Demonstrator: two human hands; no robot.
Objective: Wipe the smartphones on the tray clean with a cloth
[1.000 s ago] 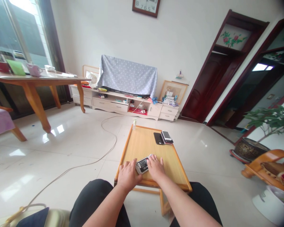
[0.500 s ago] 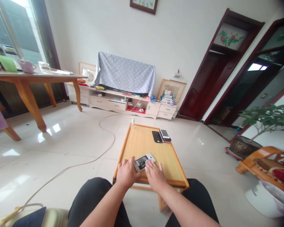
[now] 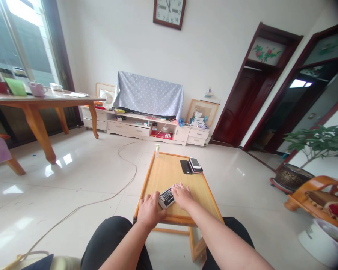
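Observation:
A white smartphone (image 3: pixel 161 206) with its back cover off lies aslant near the front of the small wooden table (image 3: pixel 163 170). Its black battery (image 3: pixel 166 197) with printed labels faces up. My left hand (image 3: pixel 150 210) grips the phone's near left end, thumb along the lower edge and fingers at the upper side. Across the far right end lies my right hand (image 3: pixel 183 195), its fingers stretched out and slightly apart, hiding that end. Whether its fingertips pinch anything cannot be made out.
At the table's back right, a white phone (image 3: pixel 195 162) rests on a black flip case (image 3: pixel 186 167). A small clear bottle (image 3: pixel 157 150) stands at the back left corner. A cable (image 3: pixel 101 201) runs over the floor to the left. My knees flank the table.
My right hand has shifted up over the phone's far end, covering more of it. My left hand keeps its hold. The camera view has tilted up slightly.

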